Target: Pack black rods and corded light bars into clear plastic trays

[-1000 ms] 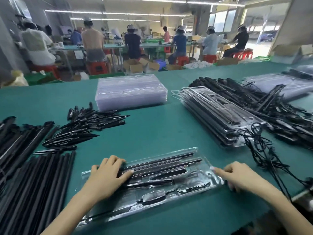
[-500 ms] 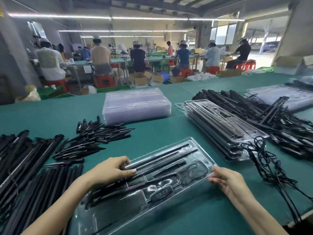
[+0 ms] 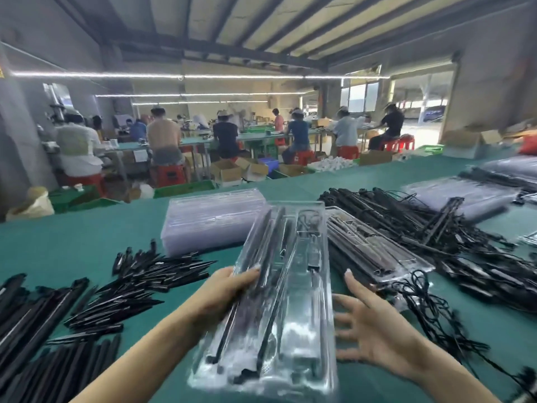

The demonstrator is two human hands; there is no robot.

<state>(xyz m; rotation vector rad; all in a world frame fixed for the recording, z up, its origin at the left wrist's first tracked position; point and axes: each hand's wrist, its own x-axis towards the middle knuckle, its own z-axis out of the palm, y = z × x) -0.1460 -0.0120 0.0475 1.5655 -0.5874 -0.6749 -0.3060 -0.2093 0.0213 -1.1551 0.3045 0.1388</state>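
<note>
The filled tray (image 3: 293, 301) is smeared by motion blur, its near end soft. It hides most of the left hand (image 3: 223, 292). The rod pile (image 3: 32, 330) runs off the left edge.

Left hand (image 3: 229, 289) in curled grip, right hand (image 3: 374, 324) open-fingered.

Glossy clear plastic tray (image 3: 293, 330) holds matt black rods (image 3: 263, 257) above a smooth green table (image 3: 87, 245).

No text, label, brand or number is sharp enough to read.
</note>
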